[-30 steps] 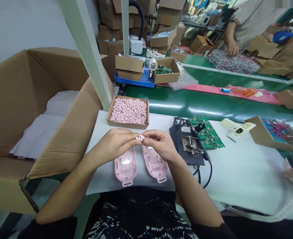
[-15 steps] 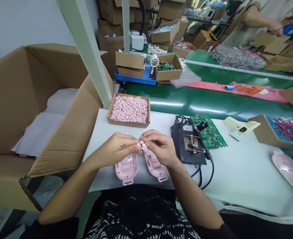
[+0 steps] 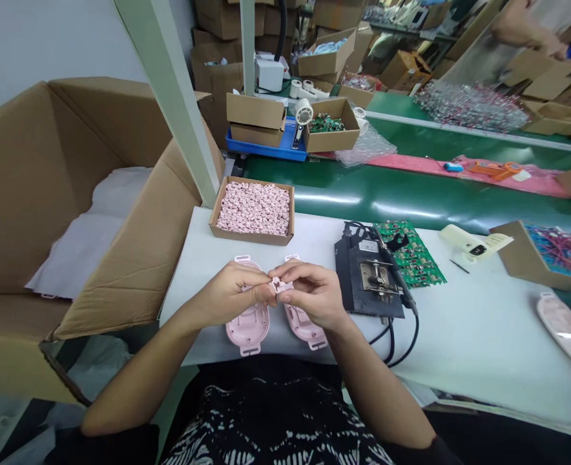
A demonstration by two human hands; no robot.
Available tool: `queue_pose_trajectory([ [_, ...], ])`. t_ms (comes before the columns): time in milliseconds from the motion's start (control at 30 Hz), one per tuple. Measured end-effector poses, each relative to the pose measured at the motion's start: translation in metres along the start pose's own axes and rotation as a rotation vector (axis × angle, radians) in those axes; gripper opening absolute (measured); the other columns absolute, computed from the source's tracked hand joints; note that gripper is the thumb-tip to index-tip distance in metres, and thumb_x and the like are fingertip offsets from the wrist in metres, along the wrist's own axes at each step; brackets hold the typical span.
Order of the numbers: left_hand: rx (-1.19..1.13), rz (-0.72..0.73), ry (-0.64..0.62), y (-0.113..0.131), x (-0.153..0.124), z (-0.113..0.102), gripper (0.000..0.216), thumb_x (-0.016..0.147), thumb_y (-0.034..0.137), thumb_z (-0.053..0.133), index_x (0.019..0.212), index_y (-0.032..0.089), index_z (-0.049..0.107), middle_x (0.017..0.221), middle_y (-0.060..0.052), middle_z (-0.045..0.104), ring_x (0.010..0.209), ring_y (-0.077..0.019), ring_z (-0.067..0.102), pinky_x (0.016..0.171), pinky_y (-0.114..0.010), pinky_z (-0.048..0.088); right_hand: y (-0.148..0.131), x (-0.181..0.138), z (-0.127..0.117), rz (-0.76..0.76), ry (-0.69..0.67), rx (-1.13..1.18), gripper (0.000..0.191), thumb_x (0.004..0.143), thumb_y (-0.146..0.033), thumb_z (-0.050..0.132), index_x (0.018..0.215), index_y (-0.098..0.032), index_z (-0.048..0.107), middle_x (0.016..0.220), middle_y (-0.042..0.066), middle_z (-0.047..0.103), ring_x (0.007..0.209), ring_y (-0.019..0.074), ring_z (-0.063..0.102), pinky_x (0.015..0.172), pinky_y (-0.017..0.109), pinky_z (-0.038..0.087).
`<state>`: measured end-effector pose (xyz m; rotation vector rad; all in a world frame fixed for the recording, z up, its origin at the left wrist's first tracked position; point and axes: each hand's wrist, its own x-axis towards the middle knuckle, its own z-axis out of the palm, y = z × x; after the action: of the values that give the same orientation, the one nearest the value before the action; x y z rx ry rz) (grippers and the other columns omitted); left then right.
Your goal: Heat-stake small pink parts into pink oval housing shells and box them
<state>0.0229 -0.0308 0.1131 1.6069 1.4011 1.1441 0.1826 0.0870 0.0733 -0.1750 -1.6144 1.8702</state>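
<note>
Small pink piece (image 3: 276, 285): irregular in outline, pinched between left fingers (image 3: 262, 294) and right fingers (image 3: 292, 297), held above the worktop (image 3: 469, 342); finer detail is partly covered. Left pink shell (image 3: 248, 330): elongated, round-ended, hollow face turned up, slotted tab set at each end; laid lengthwise on the worktop, partly hidden. Right pink shell (image 3: 307, 328): similarly shaped, hollow face up, laid slightly aslant beside the left pink shell, not touching; middle hidden.

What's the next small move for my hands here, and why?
I'd probably lower the small pink part toward one of the pink shells: your left hand and right hand pinch it between them, and both shells lie just below it in view, hollow sides up. Which shell it suits, I can't tell.
</note>
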Motion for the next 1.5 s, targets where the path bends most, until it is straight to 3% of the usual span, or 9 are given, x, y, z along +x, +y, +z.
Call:
queue_pose_trajectory([
  [167,-0.154,0.004,-0.012,-0.005,-0.003,0.011,0.041,0.102,0.043,0.053,0.08,0.017,0.076,0.073,-0.005,0.074,0.067,-0.0146,0.067,0.066,-0.027,0.054,0.003,-0.005,0.014,0.078,0.099,0.211,0.044,0.067,-0.058,0.087,0.093,-0.028,0.067,0.086,0.002,0.072,0.066,0.0159,0.063,0.057,0.033,0.058],
  [333,0.053,-0.153,0.377,-0.029,-0.032,0.005,0.025,0.093,0.037,0.068,0.109,0.02,0.078,0.104,-0.008,0.078,0.093,-0.0197,0.072,0.085,-0.031,0.059,-0.023,-0.005,-0.02,-0.005,0.33,-0.133,0.023,0.094,-0.05,0.063,0.106,-0.032,0.07,0.083,0.003,0.067,0.076,0.0171,0.064,0.073,0.036,0.057],
  [467,0.165,-0.313,0.572,-0.064,-0.066,-0.004,0.024,0.085,0.039,0.074,0.1,0.02,0.078,0.097,-0.005,0.078,0.081,-0.0182,0.07,0.08,-0.03,0.058,-0.02,-0.017,-0.051,0.216,0.246,-0.387,0.021,0.094,-0.043,0.065,0.107,-0.029,0.073,0.086,0.002,0.069,0.074,0.0152,0.065,0.074,0.034,0.056],
  [567,0.225,-0.36,0.577,-0.077,-0.08,-0.003,0.02,0.086,0.038,0.073,0.092,0.02,0.077,0.091,-0.002,0.077,0.079,-0.0165,0.068,0.079,-0.028,0.056,-0.002,-0.027,-0.059,0.394,0.119,-0.477,0.023,0.091,-0.045,0.067,0.105,-0.026,0.073,0.096,0.004,0.074,0.081,0.0177,0.069,0.079,0.036,0.057],
  [700,0.383,-0.315,0.592,-0.077,-0.082,0.005,0.013,0.091,0.03,0.068,0.094,0.02,0.075,0.09,-0.001,0.075,0.077,-0.0143,0.066,0.078,-0.027,0.053,0.015,-0.031,-0.058,0.309,0.056,-0.695,0.02,0.094,-0.041,0.063,0.097,-0.026,0.075,0.104,0.007,0.071,0.102,0.0217,0.067,0.094,0.039,0.053],
  [867,0.743,-0.15,0.498,-0.078,-0.065,0.014,0.015,0.098,0.025,0.061,0.096,0.02,0.074,0.09,-0.002,0.071,0.083,-0.0167,0.065,0.08,-0.032,0.048,0.019,-0.023,-0.055,0.358,0.061,-0.899,0.018,0.089,-0.037,0.065,0.089,-0.024,0.077,0.092,0.005,0.075,0.083,0.0208,0.069,0.079,0.035,0.052],
  [1067,1.115,-0.18,0.398,-0.081,-0.049,0.022,0.016,0.098,0.027,0.062,0.091,0.024,0.076,0.082,-0.003,0.058,0.077,-0.0201,0.053,0.07,-0.036,0.034,0.021,-0.013,-0.047,0.541,0.047,-1.055,0.023,0.088,-0.037,0.06,0.082,-0.021,0.076,0.077,0.003,0.077,0.068,0.0193,0.069,0.067,0.029,0.046],
  [1267,1.12,-0.18,0.415,-0.085,-0.052,0.028,0.016,0.099,0.028,0.062,0.095,0.024,0.076,0.08,-0.002,0.059,0.076,-0.0202,0.049,0.069,-0.037,0.03,0.029,-0.009,-0.047,0.561,0.006,-1.137,0.025,0.089,-0.036,0.057,0.078,-0.022,0.073,0.072,0.003,0.074,0.067,0.0182,0.066,0.065,0.027,0.04],
  [1500,0.901,-0.233,0.572,-0.1,-0.055,0.031,0.009,0.092,0.029,0.071,0.093,0.026,0.079,0.078,0.0,0.057,0.077,-0.0186,0.051,0.075,-0.036,0.034,0.033,-0.008,-0.042,0.576,0.034,-1.207,0.026,0.092,-0.039,0.055,0.081,-0.023,0.073,0.074,0.004,0.073,0.069,0.0187,0.064,0.064,0.028,0.035],
])
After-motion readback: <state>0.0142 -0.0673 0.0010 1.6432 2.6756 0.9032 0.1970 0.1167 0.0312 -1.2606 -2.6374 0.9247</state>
